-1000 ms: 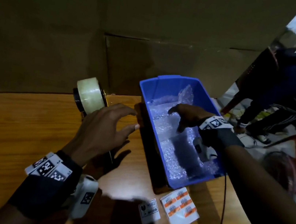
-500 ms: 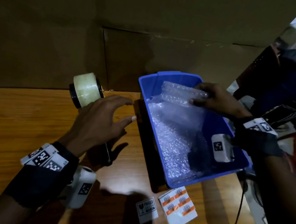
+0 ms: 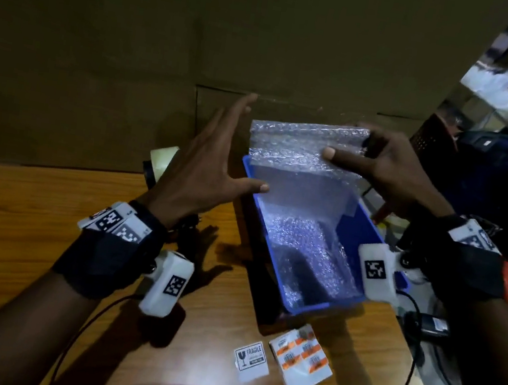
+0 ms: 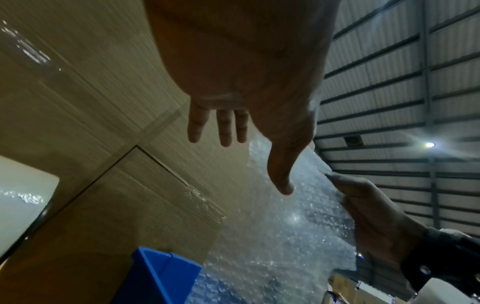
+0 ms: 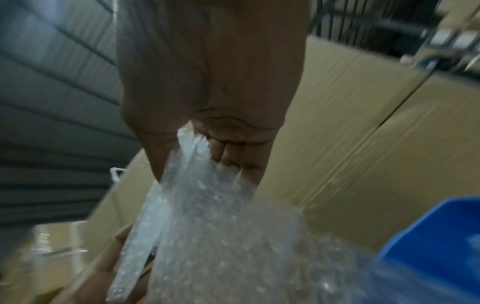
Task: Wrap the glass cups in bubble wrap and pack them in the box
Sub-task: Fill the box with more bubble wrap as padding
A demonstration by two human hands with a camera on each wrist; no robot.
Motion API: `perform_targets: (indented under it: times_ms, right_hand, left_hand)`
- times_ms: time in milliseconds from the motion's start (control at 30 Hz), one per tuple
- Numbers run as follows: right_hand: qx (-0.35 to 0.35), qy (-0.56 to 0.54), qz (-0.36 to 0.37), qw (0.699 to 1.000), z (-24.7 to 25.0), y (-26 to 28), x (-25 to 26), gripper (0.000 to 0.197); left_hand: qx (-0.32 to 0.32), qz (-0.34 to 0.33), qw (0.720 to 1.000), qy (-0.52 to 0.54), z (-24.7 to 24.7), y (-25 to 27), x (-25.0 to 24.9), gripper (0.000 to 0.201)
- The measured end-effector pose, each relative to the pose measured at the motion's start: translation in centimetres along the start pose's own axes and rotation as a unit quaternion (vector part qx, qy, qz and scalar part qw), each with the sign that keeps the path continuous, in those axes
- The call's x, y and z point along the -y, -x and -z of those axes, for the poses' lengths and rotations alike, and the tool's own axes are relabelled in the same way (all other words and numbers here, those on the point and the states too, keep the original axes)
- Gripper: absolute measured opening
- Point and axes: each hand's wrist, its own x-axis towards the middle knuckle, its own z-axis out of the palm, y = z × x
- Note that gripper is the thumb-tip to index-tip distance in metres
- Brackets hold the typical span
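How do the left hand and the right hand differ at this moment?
The left hand is open with straight, spread fingers and holds nothing; the right hand pinches the bubble wrap at its top edge. Both are raised above the blue bin and wear black wristbands.

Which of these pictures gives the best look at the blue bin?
The head view: it shows the whole blue bin on the table, lined with bubble wrap lifted by the right hand. The left wrist and right wrist views each catch only a blue corner.
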Motion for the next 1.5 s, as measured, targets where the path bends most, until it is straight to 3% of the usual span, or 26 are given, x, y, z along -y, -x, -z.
perform_targets:
  times_ms: [67, 167, 333, 433, 600, 767, 867, 1100, 1233, 1333, 1400, 1467, 1500]
  right_hand:
    - [0.008, -0.017, 0.022, 1.0, -0.9, -0.3, 0.8, 0.042]
    - [0.006, -0.069, 0.044, 0.997, -3.1, -0.9, 2.2, 0.04]
    - [0.054, -0.168, 0.033, 0.984, -8.3, -2.0, 3.7, 0.075]
    - [0.121, -0.19, 0.033, 0.974, -12.0, -1.8, 4.9, 0.068]
    - [0.125, -0.175, 0.019, 0.976, -19.9, -2.0, 7.6, 0.058]
    - [0.153, -0.227, 0.02, 0.962, -28.7, -1.6, 12.1, 0.034]
    - [0.157, -0.25, 0.036, 0.955, -33.8, -1.6, 14.9, 0.018]
    - [0.236, -0.292, 0.016, 0.927, -43.4, -2.1, 20.5, 0.038]
    - [0.26, -0.295, 0.04, 0.919, -47.9, -2.1, 23.8, 0.021]
    - [0.287, -0.286, 0.055, 0.913, -50.3, -2.8, 25.6, 0.023]
    - [0.304, -0.272, 0.068, 0.91, -51.6, -3.2, 26.7, 0.023]
    - [0.312, -0.258, 0.083, 0.911, -52.7, -3.5, 28.0, 0.028]
    - [0.31, -0.251, 0.091, 0.912, -53.2, -3.8, 28.5, 0.033]
  left_hand:
    - [-0.031, -0.043, 0.998, 0.02, 0.8, 0.5, -1.0, 0.1]
    - [-0.105, -0.058, 0.992, 0.044, 2.4, 2.0, -1.4, 0.063]
    - [-0.207, 0.029, 0.972, 0.109, 6.6, 5.4, -0.4, 0.024]
    - [-0.227, 0.088, 0.959, 0.143, 9.7, 8.1, 0.6, 0.014]
    - [-0.239, 0.185, 0.933, 0.197, 15.2, 13.4, 2.9, 0.042]
    - [-0.256, 0.231, 0.891, 0.297, 21.7, 19.8, 5.6, 0.017]
    - [-0.24, 0.238, 0.888, 0.312, 25.0, 23.6, 7.3, 0.059]
    - [-0.334, 0.226, 0.863, 0.303, 34.3, 30.9, 10.4, 0.037]
    - [-0.329, 0.261, 0.843, 0.336, 38.1, 34.6, 11.9, 0.022]
    - [-0.345, 0.308, 0.804, 0.373, 39.7, 36.3, 12.6, 0.034]
    - [-0.321, 0.336, 0.79, 0.401, 40.7, 37.1, 13.1, 0.059]
    - [-0.285, 0.331, 0.793, 0.425, 41.8, 37.6, 13.4, 0.074]
    - [-0.274, 0.328, 0.8, 0.421, 42.4, 37.7, 13.3, 0.071]
